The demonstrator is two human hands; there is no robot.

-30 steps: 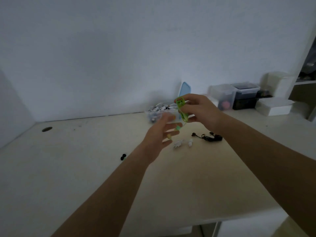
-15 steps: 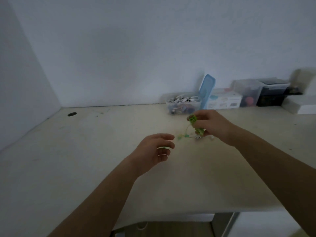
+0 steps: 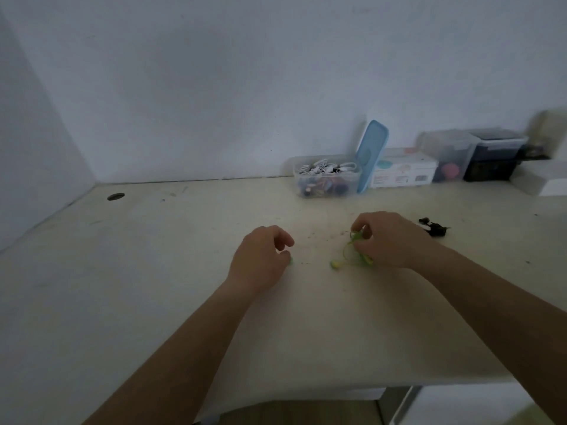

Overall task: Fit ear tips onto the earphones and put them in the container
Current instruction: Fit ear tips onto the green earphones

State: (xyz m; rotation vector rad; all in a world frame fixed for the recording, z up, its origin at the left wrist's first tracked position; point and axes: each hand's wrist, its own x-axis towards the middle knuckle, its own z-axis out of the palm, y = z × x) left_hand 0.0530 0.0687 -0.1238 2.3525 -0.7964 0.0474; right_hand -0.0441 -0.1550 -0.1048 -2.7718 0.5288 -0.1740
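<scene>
Bench (image 3: 153, 271) carries an open clear container (image 3: 326, 176) at the back by the wall, nearer in the R hand (image 3: 389, 240) curls round green earphones (image 3: 352, 256), one bud trailing onto the top, and the L hand (image 3: 260, 259), apart to its left, pinches a tiny green tip (image 3: 290, 260).

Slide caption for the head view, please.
Right hand grips green earphones at the desk; left hand curls over a small green piece.

Home desk (image 3: 153, 271) with storage boxes (image 3: 491, 157) against wall.
</scene>
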